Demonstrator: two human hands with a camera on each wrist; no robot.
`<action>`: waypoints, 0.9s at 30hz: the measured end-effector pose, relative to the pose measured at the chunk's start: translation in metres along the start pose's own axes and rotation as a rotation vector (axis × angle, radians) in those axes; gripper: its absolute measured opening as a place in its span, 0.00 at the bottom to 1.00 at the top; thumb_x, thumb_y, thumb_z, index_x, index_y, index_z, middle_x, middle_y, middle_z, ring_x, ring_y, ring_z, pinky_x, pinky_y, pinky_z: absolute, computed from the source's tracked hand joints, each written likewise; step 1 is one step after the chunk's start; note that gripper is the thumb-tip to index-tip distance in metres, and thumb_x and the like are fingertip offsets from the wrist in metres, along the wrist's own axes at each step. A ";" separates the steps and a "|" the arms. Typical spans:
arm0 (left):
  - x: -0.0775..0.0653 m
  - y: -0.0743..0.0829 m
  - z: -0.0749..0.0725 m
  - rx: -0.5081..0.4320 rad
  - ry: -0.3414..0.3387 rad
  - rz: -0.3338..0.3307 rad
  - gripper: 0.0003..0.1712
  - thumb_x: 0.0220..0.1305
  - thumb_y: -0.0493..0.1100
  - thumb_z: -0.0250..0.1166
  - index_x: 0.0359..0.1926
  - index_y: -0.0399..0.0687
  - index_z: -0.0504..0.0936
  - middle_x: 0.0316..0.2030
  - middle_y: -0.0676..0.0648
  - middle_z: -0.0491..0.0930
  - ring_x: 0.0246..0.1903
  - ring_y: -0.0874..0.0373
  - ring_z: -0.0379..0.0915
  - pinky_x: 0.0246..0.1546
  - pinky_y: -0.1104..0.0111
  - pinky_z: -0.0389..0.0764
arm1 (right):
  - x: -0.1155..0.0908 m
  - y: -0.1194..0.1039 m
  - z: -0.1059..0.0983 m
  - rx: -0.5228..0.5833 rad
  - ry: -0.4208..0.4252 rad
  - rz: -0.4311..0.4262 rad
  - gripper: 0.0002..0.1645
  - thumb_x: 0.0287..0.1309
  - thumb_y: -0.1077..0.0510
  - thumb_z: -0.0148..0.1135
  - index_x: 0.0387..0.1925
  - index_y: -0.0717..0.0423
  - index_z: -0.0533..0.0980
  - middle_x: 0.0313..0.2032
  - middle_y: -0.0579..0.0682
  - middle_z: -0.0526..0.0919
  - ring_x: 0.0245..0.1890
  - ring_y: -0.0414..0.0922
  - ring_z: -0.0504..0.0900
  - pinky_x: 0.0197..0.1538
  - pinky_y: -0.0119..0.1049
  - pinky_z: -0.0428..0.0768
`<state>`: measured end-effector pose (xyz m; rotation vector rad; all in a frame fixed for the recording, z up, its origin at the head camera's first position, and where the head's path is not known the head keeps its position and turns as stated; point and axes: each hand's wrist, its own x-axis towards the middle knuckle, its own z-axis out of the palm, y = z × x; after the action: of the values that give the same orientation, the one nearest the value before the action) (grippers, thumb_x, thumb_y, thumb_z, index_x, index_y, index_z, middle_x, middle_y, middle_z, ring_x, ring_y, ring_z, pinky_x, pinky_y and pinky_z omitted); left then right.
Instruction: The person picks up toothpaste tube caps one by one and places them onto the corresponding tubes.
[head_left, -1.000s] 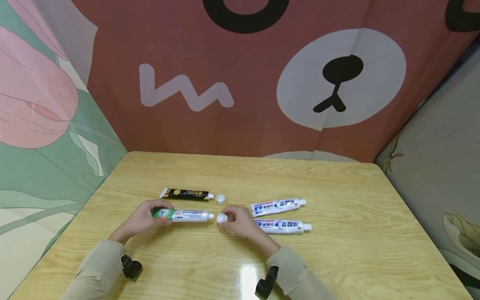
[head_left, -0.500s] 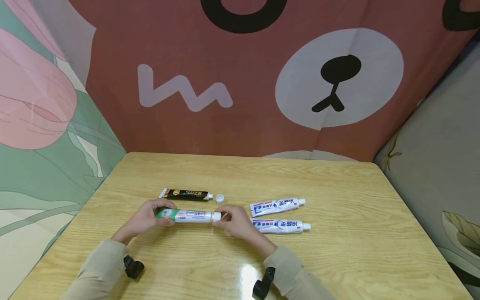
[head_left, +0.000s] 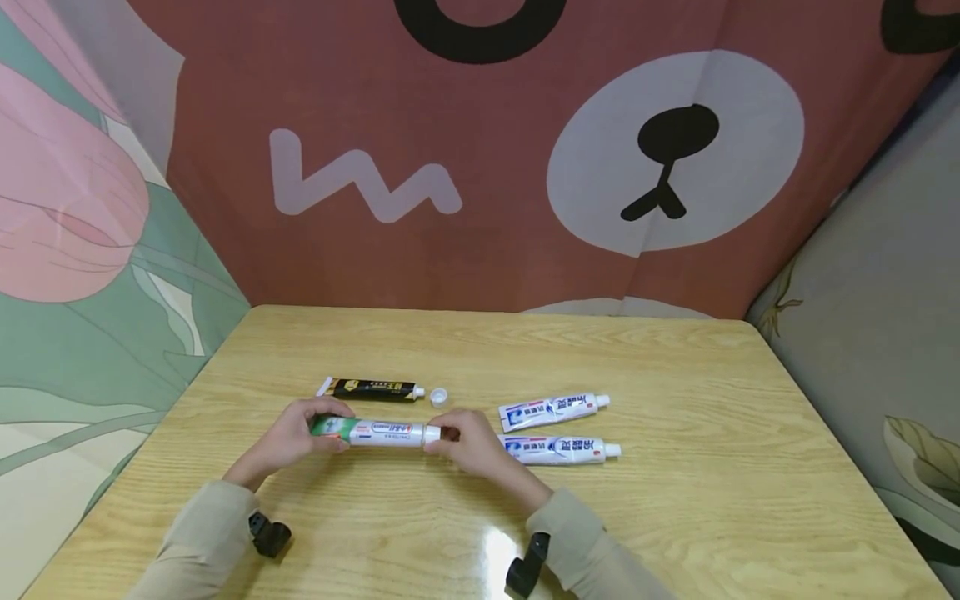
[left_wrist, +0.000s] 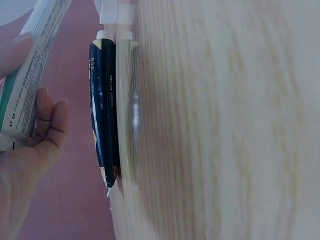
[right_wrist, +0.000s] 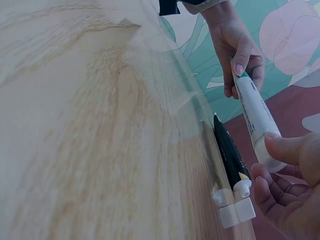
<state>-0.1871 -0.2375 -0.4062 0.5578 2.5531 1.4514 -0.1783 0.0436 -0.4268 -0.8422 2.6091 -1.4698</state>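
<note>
My left hand grips a green and white toothpaste tube by its green tail end. The tube is raised off the table, as the right wrist view shows. At its other end my right hand pinches a white cap, which sits over the nozzle. In the right wrist view the thumb and fingers are on either side of this cap. Behind the held tube lies a black toothpaste tube with its white nozzle bare. A loose white cap stands just right of that nozzle.
Two white and blue toothpaste tubes lie on the wooden table to the right, nozzles pointing right. The nearer one is partly behind my right hand. A red-brown printed cloth hangs along the table's back edge.
One second ago the cap was apart from the tube's nozzle, held in my right hand. It has moved left onto the nozzle. My left hand still grips the tube, shifted slightly right.
</note>
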 end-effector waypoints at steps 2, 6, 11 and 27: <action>0.001 0.001 0.001 0.000 0.006 0.000 0.20 0.39 0.35 0.74 0.39 0.40 0.81 0.42 0.41 0.76 0.38 0.52 0.68 0.37 0.67 0.71 | 0.000 0.000 -0.001 -0.004 -0.011 -0.006 0.11 0.46 0.62 0.67 0.35 0.62 0.81 0.21 0.46 0.76 0.20 0.33 0.68 0.26 0.26 0.72; 0.002 -0.001 0.003 0.005 0.012 -0.011 0.20 0.39 0.36 0.75 0.38 0.40 0.81 0.43 0.41 0.76 0.39 0.52 0.68 0.38 0.66 0.70 | -0.001 -0.001 -0.004 -0.011 -0.037 -0.027 0.09 0.48 0.63 0.66 0.34 0.62 0.82 0.20 0.45 0.75 0.20 0.33 0.68 0.25 0.25 0.71; 0.002 -0.003 0.004 0.013 0.020 -0.030 0.20 0.39 0.36 0.75 0.38 0.40 0.81 0.43 0.41 0.76 0.40 0.52 0.68 0.39 0.65 0.69 | -0.001 0.000 -0.005 0.018 -0.061 -0.034 0.07 0.51 0.62 0.64 0.33 0.62 0.82 0.18 0.45 0.74 0.18 0.32 0.67 0.23 0.25 0.70; 0.002 0.003 0.008 0.023 0.063 0.036 0.20 0.38 0.36 0.75 0.38 0.41 0.82 0.42 0.43 0.77 0.39 0.54 0.69 0.38 0.68 0.69 | -0.003 0.002 -0.001 0.202 -0.082 0.191 0.21 0.64 0.54 0.50 0.25 0.67 0.76 0.15 0.51 0.73 0.14 0.38 0.69 0.19 0.26 0.68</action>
<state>-0.1860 -0.2292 -0.4073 0.5740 2.6239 1.4762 -0.1763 0.0464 -0.4286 -0.6012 2.3576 -1.5748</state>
